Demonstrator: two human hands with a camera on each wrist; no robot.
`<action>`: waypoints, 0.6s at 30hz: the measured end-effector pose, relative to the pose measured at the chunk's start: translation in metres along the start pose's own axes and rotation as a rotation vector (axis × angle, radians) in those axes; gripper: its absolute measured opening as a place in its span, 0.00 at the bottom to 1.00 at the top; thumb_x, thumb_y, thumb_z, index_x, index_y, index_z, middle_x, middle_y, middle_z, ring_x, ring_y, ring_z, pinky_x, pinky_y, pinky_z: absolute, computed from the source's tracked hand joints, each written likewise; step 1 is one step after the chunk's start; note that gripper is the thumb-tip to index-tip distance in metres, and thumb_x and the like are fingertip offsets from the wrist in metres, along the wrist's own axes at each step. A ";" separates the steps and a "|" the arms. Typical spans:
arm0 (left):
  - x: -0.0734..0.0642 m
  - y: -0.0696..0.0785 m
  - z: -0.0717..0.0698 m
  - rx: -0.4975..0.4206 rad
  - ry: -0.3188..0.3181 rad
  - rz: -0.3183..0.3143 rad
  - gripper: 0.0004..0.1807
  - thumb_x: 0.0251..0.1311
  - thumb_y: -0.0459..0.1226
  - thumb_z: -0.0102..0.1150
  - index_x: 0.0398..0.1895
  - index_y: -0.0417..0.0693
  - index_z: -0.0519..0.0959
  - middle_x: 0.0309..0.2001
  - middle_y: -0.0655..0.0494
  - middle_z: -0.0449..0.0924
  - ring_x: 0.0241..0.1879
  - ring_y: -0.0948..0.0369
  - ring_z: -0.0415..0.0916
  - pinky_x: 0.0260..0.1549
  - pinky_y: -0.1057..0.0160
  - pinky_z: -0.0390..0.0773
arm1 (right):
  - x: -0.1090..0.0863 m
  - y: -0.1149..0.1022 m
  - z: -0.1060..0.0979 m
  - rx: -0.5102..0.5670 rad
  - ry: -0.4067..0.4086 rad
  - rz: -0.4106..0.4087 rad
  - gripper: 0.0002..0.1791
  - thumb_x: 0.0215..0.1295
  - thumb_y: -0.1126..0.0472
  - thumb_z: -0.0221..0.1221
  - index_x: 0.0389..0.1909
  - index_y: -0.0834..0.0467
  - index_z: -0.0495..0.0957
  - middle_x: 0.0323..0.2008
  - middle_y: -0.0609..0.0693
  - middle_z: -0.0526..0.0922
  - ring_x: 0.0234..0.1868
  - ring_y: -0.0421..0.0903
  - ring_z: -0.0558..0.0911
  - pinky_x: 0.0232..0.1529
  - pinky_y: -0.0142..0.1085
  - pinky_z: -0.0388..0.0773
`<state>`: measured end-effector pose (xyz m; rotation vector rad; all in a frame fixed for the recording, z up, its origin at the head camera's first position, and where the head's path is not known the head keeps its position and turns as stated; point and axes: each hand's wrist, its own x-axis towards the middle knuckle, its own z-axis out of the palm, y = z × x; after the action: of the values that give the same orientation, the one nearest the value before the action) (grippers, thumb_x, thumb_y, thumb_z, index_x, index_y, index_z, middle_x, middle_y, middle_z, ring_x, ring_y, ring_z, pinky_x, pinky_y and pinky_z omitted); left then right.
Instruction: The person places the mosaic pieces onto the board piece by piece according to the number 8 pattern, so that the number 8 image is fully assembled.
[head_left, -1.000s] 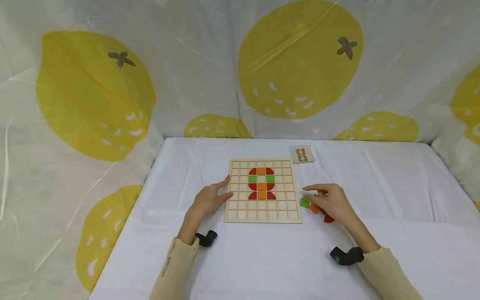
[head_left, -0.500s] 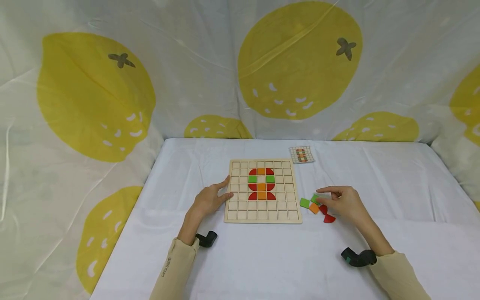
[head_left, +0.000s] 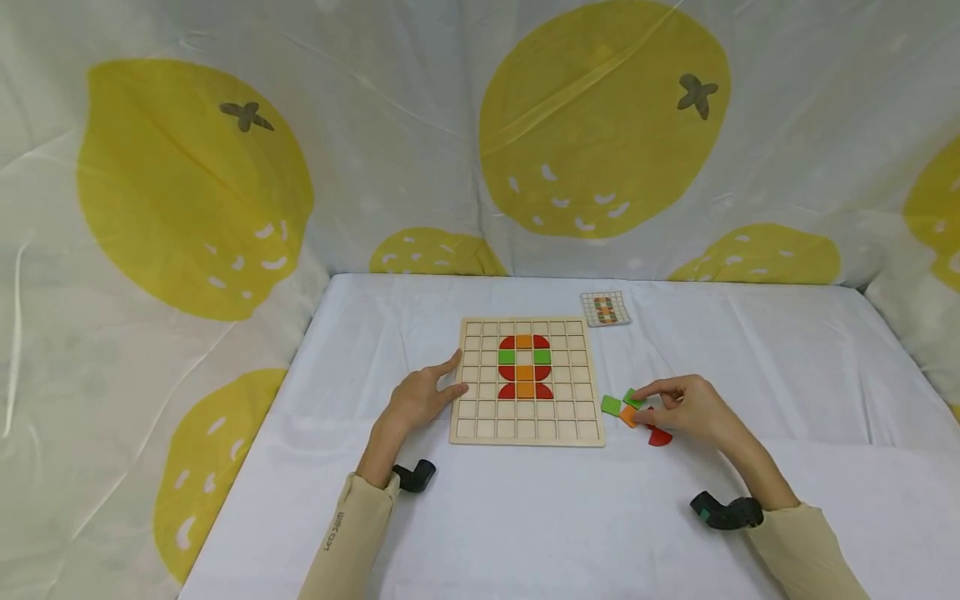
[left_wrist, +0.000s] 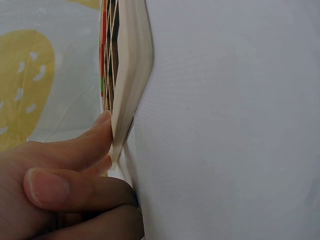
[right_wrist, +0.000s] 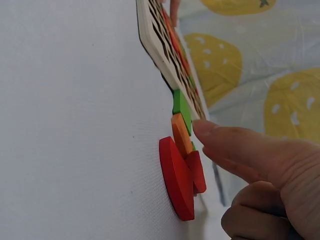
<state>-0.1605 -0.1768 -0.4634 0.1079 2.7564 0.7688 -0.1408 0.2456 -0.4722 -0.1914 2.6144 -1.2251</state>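
My left hand rests at the left edge of a wooden grid board, thumb and forefinger spread along it. In the left wrist view the thumb touches the board's rim, with other fingers folded below. Red, orange and green pieces form a figure in the board's cells. Right of the board lie loose pieces: green squares, an orange square and red rounded pieces. Over them is my right hand, thumb and forefinger apart, tips close to the upper green square and the orange one. One red piece is partly hidden by the thumb.
A small pattern card lies beyond the board's far right corner, printed with a coloured figure on a grid. White cloth covers the table. A lemon-print curtain hangs behind and at the sides.
My right hand has moved right, away from the board, and lowered over the loose pieces, uncovering the green and orange squares. The left hand and the board have stayed in place.
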 end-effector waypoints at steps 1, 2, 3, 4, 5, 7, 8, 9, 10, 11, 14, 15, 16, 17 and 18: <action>0.000 0.000 0.000 0.001 0.000 -0.002 0.38 0.73 0.52 0.59 0.82 0.61 0.58 0.77 0.43 0.65 0.74 0.41 0.67 0.63 0.40 0.75 | 0.000 0.001 0.000 0.007 -0.018 -0.012 0.18 0.52 0.53 0.79 0.43 0.56 0.91 0.17 0.42 0.58 0.22 0.37 0.59 0.24 0.33 0.56; 0.000 0.001 0.000 0.000 -0.002 -0.004 0.38 0.73 0.52 0.59 0.82 0.61 0.58 0.77 0.43 0.65 0.74 0.41 0.67 0.63 0.40 0.75 | 0.000 0.001 0.000 0.014 -0.034 -0.022 0.18 0.52 0.54 0.79 0.43 0.56 0.90 0.17 0.42 0.58 0.22 0.37 0.59 0.24 0.33 0.56; 0.000 0.001 0.000 -0.001 -0.002 -0.007 0.38 0.73 0.52 0.59 0.82 0.61 0.58 0.77 0.43 0.65 0.74 0.41 0.67 0.63 0.40 0.75 | 0.000 0.001 0.000 0.015 -0.046 -0.028 0.18 0.51 0.54 0.80 0.42 0.57 0.90 0.17 0.42 0.58 0.22 0.36 0.59 0.24 0.33 0.56; 0.000 0.002 0.000 -0.001 -0.003 -0.009 0.38 0.73 0.52 0.59 0.82 0.61 0.58 0.77 0.43 0.65 0.74 0.41 0.67 0.63 0.40 0.76 | 0.000 0.002 0.001 0.015 -0.054 -0.032 0.18 0.51 0.55 0.80 0.42 0.57 0.90 0.18 0.42 0.58 0.22 0.36 0.60 0.25 0.33 0.57; 0.000 0.002 0.000 -0.002 -0.003 -0.011 0.38 0.73 0.52 0.59 0.82 0.62 0.58 0.77 0.43 0.65 0.74 0.41 0.67 0.63 0.40 0.76 | 0.000 0.002 0.001 0.013 -0.059 -0.035 0.18 0.50 0.56 0.80 0.42 0.57 0.90 0.18 0.43 0.58 0.22 0.36 0.60 0.25 0.33 0.57; 0.000 0.002 0.000 -0.002 -0.002 -0.013 0.38 0.73 0.52 0.59 0.82 0.62 0.58 0.76 0.43 0.65 0.74 0.41 0.67 0.63 0.40 0.76 | 0.000 0.003 0.002 0.002 -0.060 -0.041 0.18 0.49 0.56 0.80 0.41 0.57 0.90 0.18 0.43 0.59 0.22 0.36 0.61 0.25 0.33 0.57; 0.000 0.002 0.000 -0.002 -0.002 -0.013 0.38 0.73 0.52 0.59 0.82 0.62 0.58 0.76 0.43 0.65 0.74 0.41 0.67 0.63 0.40 0.76 | 0.000 0.002 0.002 -0.003 -0.057 -0.037 0.18 0.49 0.56 0.81 0.41 0.56 0.90 0.18 0.43 0.59 0.22 0.36 0.61 0.25 0.32 0.57; -0.001 0.002 0.000 -0.001 -0.001 -0.013 0.38 0.73 0.52 0.59 0.82 0.62 0.58 0.77 0.43 0.65 0.74 0.41 0.67 0.63 0.40 0.75 | 0.000 0.002 0.003 -0.008 -0.053 -0.038 0.18 0.48 0.55 0.81 0.40 0.56 0.90 0.18 0.43 0.59 0.22 0.36 0.61 0.25 0.32 0.57; -0.001 0.002 -0.001 -0.001 -0.001 -0.013 0.38 0.73 0.52 0.59 0.82 0.62 0.58 0.77 0.44 0.65 0.74 0.41 0.67 0.64 0.40 0.75 | 0.001 0.002 0.003 -0.013 -0.049 -0.045 0.18 0.48 0.55 0.81 0.40 0.56 0.90 0.18 0.43 0.60 0.22 0.36 0.61 0.25 0.32 0.57; -0.001 0.002 -0.001 -0.001 -0.001 -0.013 0.38 0.73 0.52 0.59 0.82 0.62 0.58 0.77 0.44 0.65 0.75 0.41 0.66 0.64 0.40 0.74 | 0.001 0.001 0.003 -0.015 -0.046 -0.049 0.18 0.48 0.55 0.81 0.40 0.56 0.90 0.18 0.43 0.60 0.22 0.36 0.61 0.25 0.32 0.57; -0.001 0.002 -0.001 -0.001 -0.003 -0.014 0.38 0.73 0.52 0.59 0.82 0.62 0.58 0.77 0.44 0.65 0.75 0.41 0.66 0.66 0.40 0.73 | 0.001 -0.002 0.004 -0.023 -0.038 -0.056 0.19 0.47 0.53 0.82 0.39 0.55 0.89 0.18 0.42 0.60 0.22 0.36 0.61 0.25 0.31 0.57; -0.001 0.001 -0.001 0.001 -0.003 -0.013 0.38 0.73 0.52 0.59 0.82 0.62 0.58 0.77 0.44 0.65 0.75 0.41 0.66 0.65 0.40 0.73 | 0.000 -0.002 0.004 -0.025 -0.037 -0.061 0.20 0.46 0.53 0.82 0.39 0.55 0.89 0.18 0.42 0.60 0.22 0.36 0.61 0.25 0.32 0.57; -0.001 0.002 -0.001 0.003 -0.003 -0.013 0.38 0.73 0.52 0.59 0.82 0.62 0.57 0.77 0.44 0.65 0.75 0.41 0.66 0.65 0.40 0.74 | 0.000 -0.003 0.004 -0.027 -0.037 -0.060 0.20 0.46 0.53 0.82 0.39 0.55 0.89 0.18 0.42 0.61 0.22 0.36 0.62 0.24 0.31 0.57; -0.001 0.002 -0.001 0.005 -0.004 -0.012 0.38 0.73 0.52 0.59 0.82 0.62 0.57 0.77 0.44 0.65 0.75 0.41 0.66 0.64 0.40 0.74 | 0.000 -0.003 0.004 -0.031 -0.038 -0.058 0.20 0.46 0.53 0.82 0.39 0.55 0.89 0.18 0.42 0.61 0.22 0.36 0.62 0.24 0.31 0.57; -0.001 0.002 -0.001 0.008 -0.005 -0.013 0.38 0.73 0.52 0.59 0.82 0.62 0.57 0.77 0.44 0.65 0.74 0.41 0.67 0.63 0.40 0.75 | 0.000 -0.003 0.005 -0.034 -0.039 -0.059 0.20 0.46 0.53 0.82 0.39 0.55 0.89 0.18 0.42 0.61 0.22 0.36 0.62 0.24 0.31 0.57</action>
<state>-0.1598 -0.1762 -0.4612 0.0933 2.7529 0.7530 -0.1396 0.2401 -0.4728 -0.2978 2.6150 -1.1838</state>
